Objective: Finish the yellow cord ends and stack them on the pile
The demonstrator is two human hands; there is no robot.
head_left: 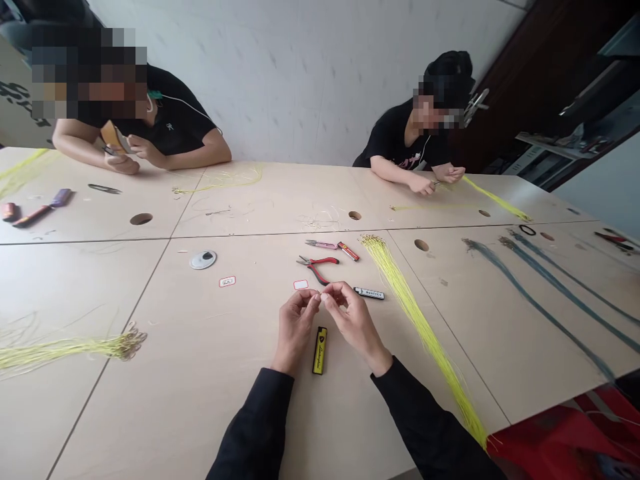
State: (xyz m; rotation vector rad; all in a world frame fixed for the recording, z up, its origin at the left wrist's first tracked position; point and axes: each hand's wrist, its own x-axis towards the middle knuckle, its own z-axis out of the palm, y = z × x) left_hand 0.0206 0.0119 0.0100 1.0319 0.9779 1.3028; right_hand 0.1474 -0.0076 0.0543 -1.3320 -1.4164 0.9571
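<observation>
My left hand (296, 325) and my right hand (353, 320) meet over the middle of the table, thumbs and forefingers pinched close together. Between the fingertips is a tiny item, too small to name. Just below them lies a yellow lighter (319, 351). Beyond the fingers are red-and-black pliers (320, 267) with jaws apart, pink thread snips (323, 245), a red lighter (349, 251) and a white-and-black lighter (369, 293). To the right of my right hand stretches a long bundle of yellow cords (415, 313) with brassy ends at its far tip.
Another yellow cord bundle (75, 348) lies at left, blue-grey bundles (543, 303) at right. A round white disc (203, 260) and small red-edged labels (227, 282) lie on the table. Two people sit opposite, one at left (175, 127), one at right (400, 140), hands busy. The tabletop has round holes (421, 245).
</observation>
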